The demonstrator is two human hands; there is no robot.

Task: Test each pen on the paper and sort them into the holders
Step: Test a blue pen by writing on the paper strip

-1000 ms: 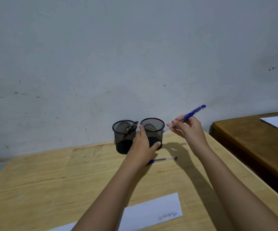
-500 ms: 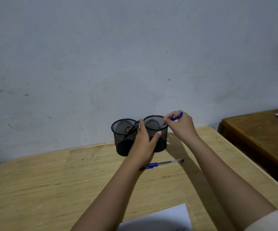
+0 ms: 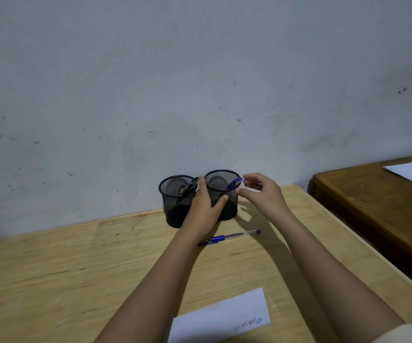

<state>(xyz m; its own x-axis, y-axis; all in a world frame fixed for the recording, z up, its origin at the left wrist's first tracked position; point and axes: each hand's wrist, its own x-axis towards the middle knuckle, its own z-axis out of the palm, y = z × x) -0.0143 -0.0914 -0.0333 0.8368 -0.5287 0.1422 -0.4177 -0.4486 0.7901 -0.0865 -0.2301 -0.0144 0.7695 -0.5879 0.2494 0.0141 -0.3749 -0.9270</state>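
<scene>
I'm bracing the holder (image 3: 233, 203) with my left fingers (image 3: 222, 199) wrapped round it, right fingers (image 3: 250, 179) hanging apart beside its pen (image 3: 234, 183).

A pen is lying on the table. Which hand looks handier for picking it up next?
Right. The right hand hovers open and empty beside the right holder, with bare table between it and the lying pen. The left hand is busy gripping that holder, though its wrist lies close to the pen.
</scene>
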